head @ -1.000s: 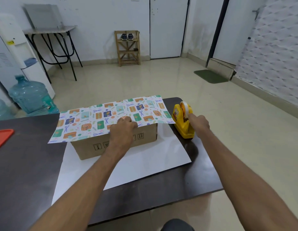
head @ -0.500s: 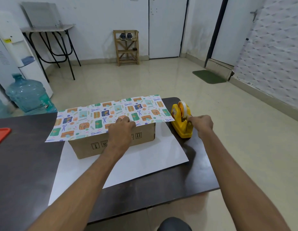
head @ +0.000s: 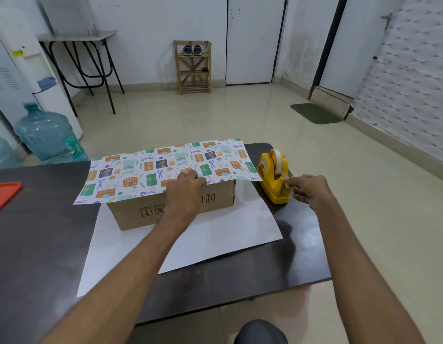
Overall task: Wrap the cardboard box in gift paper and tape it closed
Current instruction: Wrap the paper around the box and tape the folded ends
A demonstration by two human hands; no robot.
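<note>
Fingers [head: 291, 181] of R hand [head: 311, 192] pinch tape [head: 277, 160], L hand [head: 183, 192] hides box [head: 131, 216] label

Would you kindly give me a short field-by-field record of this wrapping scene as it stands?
box: cardboard box on the sheet's white side
paper: gift paper flap laid over the box top
left: left hand presses the flap's edge onto the box
right: right hand pinches tape at the yellow dispenser
aside: orange lid on the table

A brown cardboard box [head: 136, 214] lies lengthwise on the white underside of the patterned gift paper [head: 141, 172], whose far flap covers its top. A yellow tape dispenser [head: 272, 187] holding tape [head: 277, 158] stands just right.
</note>
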